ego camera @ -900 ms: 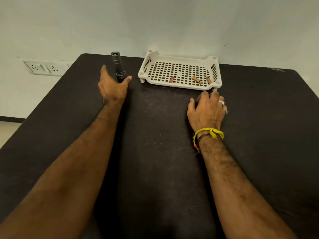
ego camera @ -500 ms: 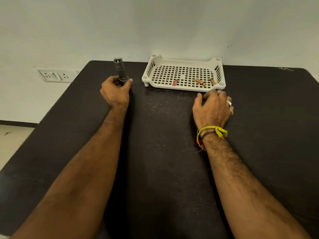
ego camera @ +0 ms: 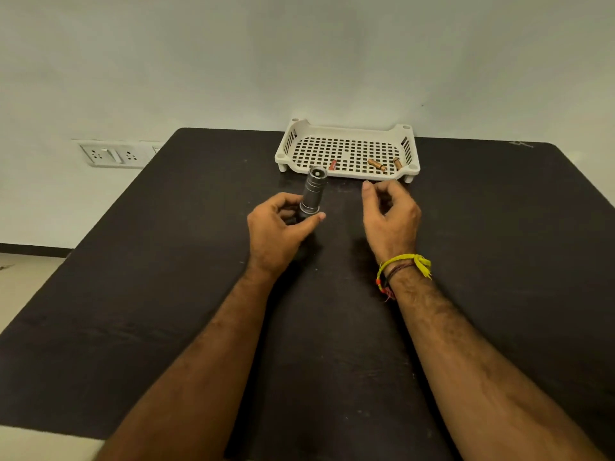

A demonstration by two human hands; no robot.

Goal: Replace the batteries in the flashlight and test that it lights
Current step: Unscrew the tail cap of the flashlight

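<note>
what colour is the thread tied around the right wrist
Yellow, with a darker cord beside it; the head view shows it.

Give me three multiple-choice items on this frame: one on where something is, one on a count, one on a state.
1. Where is the flashlight?
A. In the left hand
B. Inside the white tray
C. Lying flat on the table

2. How many small batteries lie in the tray?
A. One
B. Three
C. Five

3. What is the right hand doing?
A. Gripping a battery
B. Pressing on the tray
C. Holding nothing, fingers loosely curled

Answers:
1. A: the fingers wrap the dark body, with the silver head pointing away toward the tray.
2. B: a red battery near the front left, and two copper-coloured batteries to the right.
3. C: it sits just in front of the tray's near edge, with nothing between the fingers.
</note>
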